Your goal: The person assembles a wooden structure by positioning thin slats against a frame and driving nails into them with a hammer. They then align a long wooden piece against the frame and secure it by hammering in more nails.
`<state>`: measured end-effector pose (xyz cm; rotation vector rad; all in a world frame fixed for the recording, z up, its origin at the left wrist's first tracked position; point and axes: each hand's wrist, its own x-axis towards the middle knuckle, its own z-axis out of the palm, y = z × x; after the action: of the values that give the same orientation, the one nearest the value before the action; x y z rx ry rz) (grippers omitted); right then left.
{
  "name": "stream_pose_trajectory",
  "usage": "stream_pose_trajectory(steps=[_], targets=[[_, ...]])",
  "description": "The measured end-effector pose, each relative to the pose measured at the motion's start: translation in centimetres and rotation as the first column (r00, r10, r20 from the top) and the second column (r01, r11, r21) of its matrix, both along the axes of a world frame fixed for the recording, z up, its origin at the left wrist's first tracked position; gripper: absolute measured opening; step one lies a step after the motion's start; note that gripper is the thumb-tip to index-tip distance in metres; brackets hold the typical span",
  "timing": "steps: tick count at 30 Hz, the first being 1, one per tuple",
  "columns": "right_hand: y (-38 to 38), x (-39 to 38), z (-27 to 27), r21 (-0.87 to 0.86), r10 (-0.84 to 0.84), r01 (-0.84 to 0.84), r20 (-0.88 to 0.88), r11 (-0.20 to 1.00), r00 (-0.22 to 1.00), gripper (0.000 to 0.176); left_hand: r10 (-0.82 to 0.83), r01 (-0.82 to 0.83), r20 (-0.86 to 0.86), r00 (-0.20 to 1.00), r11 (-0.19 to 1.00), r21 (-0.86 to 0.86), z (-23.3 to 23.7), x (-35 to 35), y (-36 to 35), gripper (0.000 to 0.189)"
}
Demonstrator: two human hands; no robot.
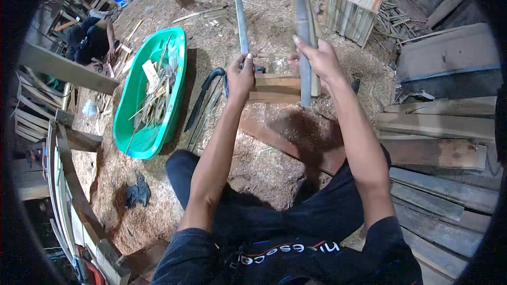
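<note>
My left hand (241, 76) is closed around the lower end of a narrow grey wooden slat (241, 18), which points up and away from me. Wooden slats (305, 79) stand nearly upright in my right hand (319, 59), its thumb lying along them; their upper part is blurred. Low between my hands sits a light brown wooden block (277, 91), partly covered by the slats on the right. Just left of my left hand, a dark long tool with a curved end (203, 97) lies on the ground.
A green plastic tub (119, 121) holding wood scraps stands to the left. Ahead on the right is a wooden crate (353, 13) beside scattered sticks. Boards (438, 126) lie along the right side. Another person (91, 39) crouches at the far left, beyond a beam (68, 68).
</note>
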<state>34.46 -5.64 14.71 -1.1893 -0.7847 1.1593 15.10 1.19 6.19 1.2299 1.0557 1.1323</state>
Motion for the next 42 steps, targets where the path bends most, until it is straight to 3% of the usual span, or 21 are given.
stream_pose_trajectory(steps=[3, 4, 6, 11, 15, 17, 18, 19, 22, 23, 24, 27, 31, 34, 39, 42], targets=[[0.6, -3.0, -1.4, -0.052, 0.005, -0.003, 0.029, 0.999, 1.000, 0.031, -0.038, 0.053, 0.197, 0.980, 0.996, -0.074, -1.4, -2.5, -2.6, 0.020], [1.0, -4.0, -2.7, -0.055, -0.013, 0.013, -0.002, 0.998, 1.000, 0.030, -0.016, 0.023, 0.112, 0.994, 0.998, -0.058, -2.6, -3.2, -3.4, 0.019], [1.8, -6.0, -6.8, -0.065, -0.052, 0.048, -0.064, 0.997, 0.997, 0.029, -0.003, 0.030, 0.162, 0.987, 0.986, -0.165, -4.6, -3.6, -5.3, 0.020], [0.9, -10.6, -11.3, -0.039, -0.183, 0.181, -0.044, 0.983, 0.982, 0.030, 0.034, 0.022, 0.286, 0.958, 0.981, -0.192, -7.9, -5.4, -7.3, 0.017], [1.0, -12.6, -12.2, -0.136, -0.200, 0.205, 0.054, 0.969, 0.978, 0.033, 0.040, 0.017, 0.350, 0.936, 0.987, -0.158, -7.8, -6.0, -8.2, 0.015], [1.8, -13.1, -13.6, -0.085, -0.215, 0.233, 0.186, 0.969, 0.959, 0.034, 0.113, -0.059, 0.364, 0.925, 0.986, -0.156, -8.5, -5.9, -7.8, 0.016], [2.0, -13.2, -13.5, -0.050, -0.229, 0.249, 0.252, 0.967, 0.940, 0.035, 0.103, -0.059, 0.348, 0.932, 0.989, -0.136, -8.7, -6.0, -7.8, 0.015], [1.9, -12.8, -13.4, -0.058, -0.198, 0.258, 0.485, 0.965, 0.852, 0.036, 0.091, -0.055, 0.332, 0.939, 0.992, -0.115, -8.9, -6.1, -7.8, 0.015], [2.4, -12.7, -13.2, -0.060, -0.201, 0.250, 0.429, 0.966, 0.881, 0.038, 0.043, -0.005, 0.354, 0.934, 0.994, -0.107, -8.6, -6.4, -8.3, 0.015], [3.2, -12.5, -13.7, -0.156, -0.193, 0.258, 0.341, 0.953, 0.920, 0.039, 0.038, 0.008, 0.399, 0.916, 0.994, -0.113, -8.6, -6.3, -8.2, 0.015], [3.6, -12.2, -14.5, -0.126, -0.203, 0.270, 0.387, 0.955, 0.899, 0.038, 0.034, 0.021, 0.442, 0.897, 0.993, -0.117, -8.9, -6.3, -8.1, 0.015], [4.3, -11.2, -15.0, -0.084, -0.217, 0.286, 0.462, 0.955, 0.860, 0.035, 0.043, -0.005, 0.333, 0.942, 0.993, -0.114, -9.2, -6.3, -7.8, 0.017], [3.8, -11.1, -14.6, -0.127, -0.106, 0.149, 0.296, 0.981, 0.949, 0.030, 0.105, -0.115, 0.144, 0.984, 0.991, 0.065, -9.4, -6.4, -8.2, 0.019], [3.5, -10.3, -14.3, -0.126, -0.073, 0.099, 0.199, 0.987, 0.977, 0.031, 0.053, -0.059, 0.297, 0.953, 0.998, 0.013, -9.0, -6.7, -9.2, 0.018], [2.4, -8.4, -13.3, -0.206, 0.008, 0.081, 0.399, 0.975, 0.917, 0.032, 0.033, -0.058, 0.355, 0.934, 0.997, 0.059, -10.1, -6.5, -8.9, 0.019], [2.6, -8.2, -14.3, -0.109, 0.105, -0.066, 0.401, 0.992, 0.910, 0.026, 0.077, -0.096, 0.357, 0.931, 0.995, 0.036, -10.4, -6.3, -8.9, 0.019]])
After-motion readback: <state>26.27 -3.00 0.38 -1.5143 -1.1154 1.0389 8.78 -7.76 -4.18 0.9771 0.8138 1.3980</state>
